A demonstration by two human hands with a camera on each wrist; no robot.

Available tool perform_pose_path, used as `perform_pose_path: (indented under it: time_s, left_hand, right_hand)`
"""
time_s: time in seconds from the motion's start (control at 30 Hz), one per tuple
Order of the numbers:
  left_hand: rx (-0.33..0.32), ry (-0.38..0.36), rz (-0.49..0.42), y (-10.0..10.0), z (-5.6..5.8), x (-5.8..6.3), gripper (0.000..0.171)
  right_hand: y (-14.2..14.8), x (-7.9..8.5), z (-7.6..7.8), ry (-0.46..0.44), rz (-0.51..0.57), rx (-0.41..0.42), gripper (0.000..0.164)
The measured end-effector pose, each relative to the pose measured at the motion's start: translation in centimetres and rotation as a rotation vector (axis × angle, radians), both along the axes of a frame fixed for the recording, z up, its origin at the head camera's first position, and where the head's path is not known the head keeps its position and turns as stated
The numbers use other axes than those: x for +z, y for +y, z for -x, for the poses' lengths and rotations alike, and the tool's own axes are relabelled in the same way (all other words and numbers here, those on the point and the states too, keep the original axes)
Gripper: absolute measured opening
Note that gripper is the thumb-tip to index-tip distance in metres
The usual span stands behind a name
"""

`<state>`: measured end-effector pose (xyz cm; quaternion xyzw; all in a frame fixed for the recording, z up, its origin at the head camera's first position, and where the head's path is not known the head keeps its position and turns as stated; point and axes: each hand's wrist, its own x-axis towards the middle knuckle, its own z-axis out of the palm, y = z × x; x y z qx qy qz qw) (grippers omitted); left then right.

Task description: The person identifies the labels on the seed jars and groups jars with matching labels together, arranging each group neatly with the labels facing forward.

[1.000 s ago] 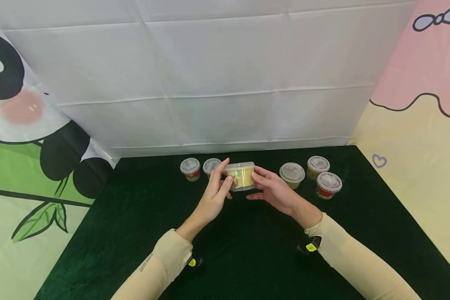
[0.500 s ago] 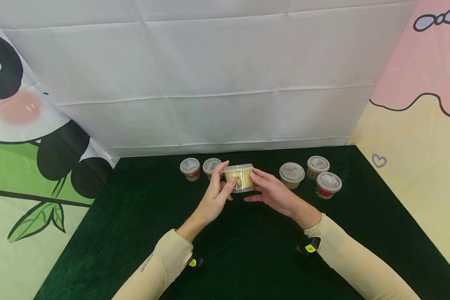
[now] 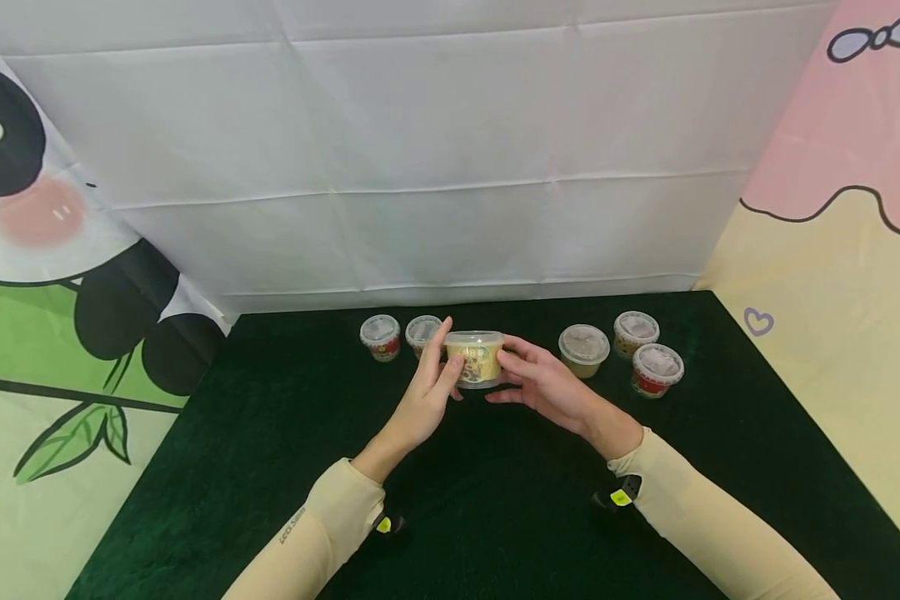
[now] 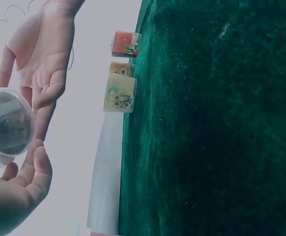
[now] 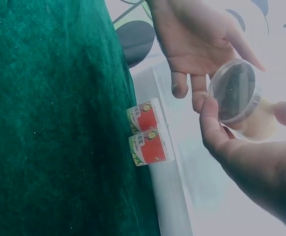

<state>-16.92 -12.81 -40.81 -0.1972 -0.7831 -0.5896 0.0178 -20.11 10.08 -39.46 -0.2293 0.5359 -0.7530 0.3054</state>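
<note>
A clear plastic tub (image 3: 480, 360) with a lid and a printed yellow label is held upright above the table, in the middle of the head view. My left hand (image 3: 418, 396) grips its left side, thumb across the front. On the other side my right hand (image 3: 551, 387) pinches it by thumb and fingers, the lower fingers reaching out below. Both wrist views catch the tub from beneath, its round see-through base (image 4: 8, 123) facing the camera. Behind my left fingers, a red-labelled tub (image 3: 422, 331) is partly hidden.
Another red-labelled tub (image 3: 381, 337) stands at the back left. To the right are a pale yellow tub (image 3: 584, 350), a smaller yellowish tub (image 3: 636, 333) and a red-labelled one (image 3: 657, 371). Dark green cloth (image 3: 285, 450) covers the table, against a white backdrop (image 3: 435, 167).
The yellow-labelled tub has turned between my hands, so its printed picture faces me more. It has shifted slightly left and down. The standing tubs have not moved.
</note>
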Motion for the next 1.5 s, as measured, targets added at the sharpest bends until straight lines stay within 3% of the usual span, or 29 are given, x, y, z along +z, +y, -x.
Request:
perform_pose_path:
  time_s: [0.23, 0.63, 1.5]
  left_hand:
    - [0.013, -0.015, 0.006, -0.13, -0.37, 0.32, 0.058]
    - [0.023, -0.012, 0.015, -0.06, -0.35, -0.2, 0.057]
    - [0.033, -0.021, 0.02, -0.27, 0.1, -0.54, 0.054]
  right_hand:
    - [-0.09, -0.27, 0.16, 0.022, -0.013, -0.007, 0.058]
    - [0.3, -0.07, 0.29, 0.039, -0.08, -0.04, 0.058]
    - [0.46, 0.08, 0.33, -0.022, -0.067, -0.026, 0.059]
